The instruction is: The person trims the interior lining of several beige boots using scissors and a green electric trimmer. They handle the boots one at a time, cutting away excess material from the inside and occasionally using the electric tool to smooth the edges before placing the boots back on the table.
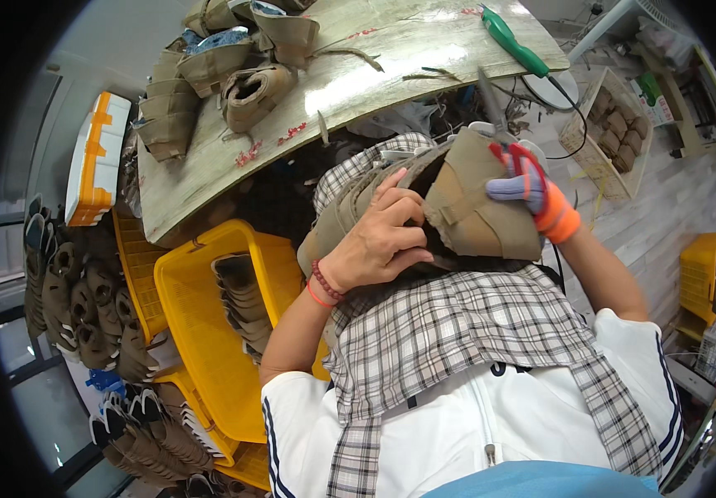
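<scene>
Purple-grey and orange was the glove (559, 221) on the right hand (528, 191), whose fingers (506, 191) were closed around the red handles of the scissors (491, 101). The blades pointed away from the body. The left hand (379, 236) was bare, with a bead bracelet (325, 280) at its wrist. Its fingers were bent and pressed on the edges of a stack of brown shoe uppers (345, 195), though I could not tell where every fingertip ended. This stack was above the lap, near the checked apron (449, 315).

Beyond the hands was the surface (375, 91), pale, with wood-like grain, a bright reflection and some red marks (287, 135). On it were piled uppers (258, 91) at the left, narrow scraps (438, 75), and a green tool (514, 46) with a black cable.

To the left of the person, a yellow crate (209, 365) held more uppers, and farther were brown shoes (97, 307) and a white-and-orange box (97, 158). To the right, on the grey plank floor (632, 216), a cream basket (590, 162) contained brown pieces.
</scene>
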`<state>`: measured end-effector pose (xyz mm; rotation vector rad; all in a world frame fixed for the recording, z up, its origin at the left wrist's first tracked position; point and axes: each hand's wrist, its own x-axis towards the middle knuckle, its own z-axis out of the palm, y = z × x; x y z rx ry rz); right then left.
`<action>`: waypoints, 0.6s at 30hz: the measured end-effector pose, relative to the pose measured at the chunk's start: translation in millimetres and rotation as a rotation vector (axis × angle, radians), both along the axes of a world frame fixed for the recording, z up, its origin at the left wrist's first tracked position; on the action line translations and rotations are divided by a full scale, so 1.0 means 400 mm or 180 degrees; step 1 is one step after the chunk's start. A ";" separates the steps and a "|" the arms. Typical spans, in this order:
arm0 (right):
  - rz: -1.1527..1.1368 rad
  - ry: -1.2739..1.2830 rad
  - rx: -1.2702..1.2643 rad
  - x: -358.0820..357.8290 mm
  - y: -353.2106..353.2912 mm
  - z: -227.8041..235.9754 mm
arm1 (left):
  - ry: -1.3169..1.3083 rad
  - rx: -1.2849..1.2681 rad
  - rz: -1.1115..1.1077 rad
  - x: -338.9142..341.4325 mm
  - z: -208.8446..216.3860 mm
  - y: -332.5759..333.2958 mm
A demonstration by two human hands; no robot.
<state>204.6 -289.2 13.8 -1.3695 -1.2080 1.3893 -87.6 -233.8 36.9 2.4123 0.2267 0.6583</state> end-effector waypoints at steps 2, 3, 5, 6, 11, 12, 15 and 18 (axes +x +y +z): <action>0.0037 0.0509 -0.0534 -0.093 0.028 0.044 | -0.0174 -0.0122 -0.0012 -0.008 -0.013 -0.003; 0.0132 0.0293 -0.0352 -0.115 0.030 0.049 | -0.0200 -0.0080 0.0034 -0.008 -0.013 -0.002; 0.0494 -0.0604 0.0603 -0.146 0.039 0.041 | -0.0230 0.0002 0.0082 -0.007 -0.017 0.002; 0.0572 -0.0964 0.0983 -0.164 0.040 0.026 | -0.0269 0.0065 0.0100 -0.005 -0.018 0.001; 0.0808 -0.0740 0.0893 -0.246 0.054 0.016 | -0.0296 0.0160 0.0258 -0.001 -0.024 0.003; 0.0660 -0.0610 0.0966 -0.248 0.053 0.000 | -0.0289 0.0164 0.0303 0.000 -0.025 0.004; 0.0277 -0.0720 0.1333 -0.258 0.039 -0.089 | -0.0093 0.0430 0.0262 0.013 -0.035 0.013; 0.0088 -0.0122 0.0768 -0.258 0.013 -0.064 | -0.0399 -0.0139 0.0277 0.000 -0.001 0.040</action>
